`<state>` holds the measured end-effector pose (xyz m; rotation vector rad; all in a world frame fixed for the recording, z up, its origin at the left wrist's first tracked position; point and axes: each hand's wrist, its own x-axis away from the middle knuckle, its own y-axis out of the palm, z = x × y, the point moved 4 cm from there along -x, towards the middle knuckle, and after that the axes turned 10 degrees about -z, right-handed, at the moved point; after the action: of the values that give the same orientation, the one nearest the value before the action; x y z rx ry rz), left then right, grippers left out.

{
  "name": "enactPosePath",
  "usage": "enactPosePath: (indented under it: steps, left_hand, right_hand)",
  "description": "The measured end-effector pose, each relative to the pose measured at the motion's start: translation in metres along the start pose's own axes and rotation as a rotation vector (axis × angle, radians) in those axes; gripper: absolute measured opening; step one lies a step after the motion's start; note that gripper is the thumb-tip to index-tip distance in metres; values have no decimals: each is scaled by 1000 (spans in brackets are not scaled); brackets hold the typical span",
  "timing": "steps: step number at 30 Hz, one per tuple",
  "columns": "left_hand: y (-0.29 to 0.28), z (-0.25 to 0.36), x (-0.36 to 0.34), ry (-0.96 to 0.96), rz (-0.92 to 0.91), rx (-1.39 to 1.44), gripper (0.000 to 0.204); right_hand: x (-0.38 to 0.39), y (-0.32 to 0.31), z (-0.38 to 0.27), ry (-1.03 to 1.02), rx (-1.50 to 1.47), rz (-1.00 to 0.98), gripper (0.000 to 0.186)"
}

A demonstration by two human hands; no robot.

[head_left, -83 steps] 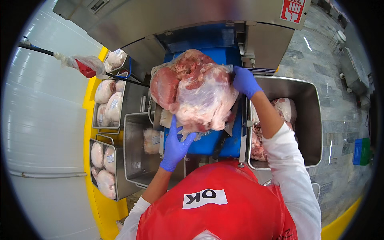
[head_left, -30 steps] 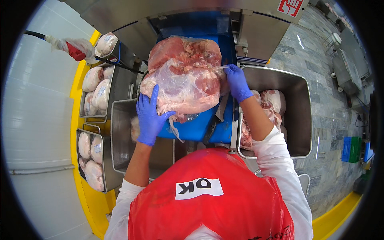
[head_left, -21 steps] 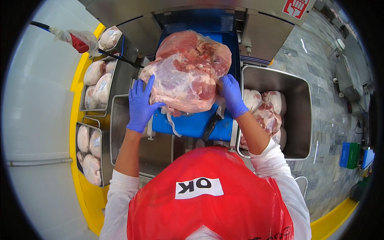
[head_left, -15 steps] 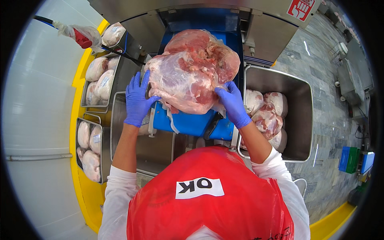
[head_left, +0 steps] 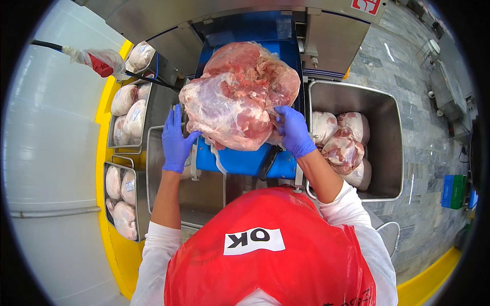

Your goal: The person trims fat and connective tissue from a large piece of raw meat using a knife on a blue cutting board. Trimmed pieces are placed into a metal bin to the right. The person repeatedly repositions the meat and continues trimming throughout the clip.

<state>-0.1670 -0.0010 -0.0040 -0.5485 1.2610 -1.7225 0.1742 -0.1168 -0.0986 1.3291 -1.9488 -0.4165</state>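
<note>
A large slab of raw meat (head_left: 235, 97), pink-red with pale membrane and fat, lies spread over a blue work surface (head_left: 235, 160). At its left edge is my left hand (head_left: 176, 145), in a purple glove, with fingers stretched and the thumb near the meat's lower left corner. My right hand (head_left: 296, 132), gloved alike, has its fingers closed on the slab's right lower edge. Just below the meat, a black-handled knife (head_left: 269, 162) rests on the blue surface, its blade mostly hidden. A pale strip of membrane (head_left: 219, 160) hangs from the slab's near side.
To the right stands a deep metal bin (head_left: 383, 148) with several meat pieces. Another metal bin (head_left: 204, 199) is at the lower left. Metal tubs (head_left: 135, 178) of wrapped meat line the left wall. A steel machine (head_left: 337, 41) closes off the far side; a black cable (head_left: 158, 83) reaches in from the left.
The view has shifted slightly. My left hand's fingers have drawn a little away from the slab's left edge; the right hand keeps its hold. The slab lies much as before.
</note>
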Motion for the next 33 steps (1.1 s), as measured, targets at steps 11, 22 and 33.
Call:
enactPosePath:
  steps: [11,22,33]
  left_hand:
    - [-24,9,-2,-72,-67,58,106]
    - [-63,-24,-42,-156,175,561,82]
    - [-22,8,-75,-50,69,537,92]
  right_hand:
    - [29,9,-6,-139,216,-89,19]
    - [124,5,53,-253,1401,-262,28]
    - [136,13,93,-160,1808,7,30]
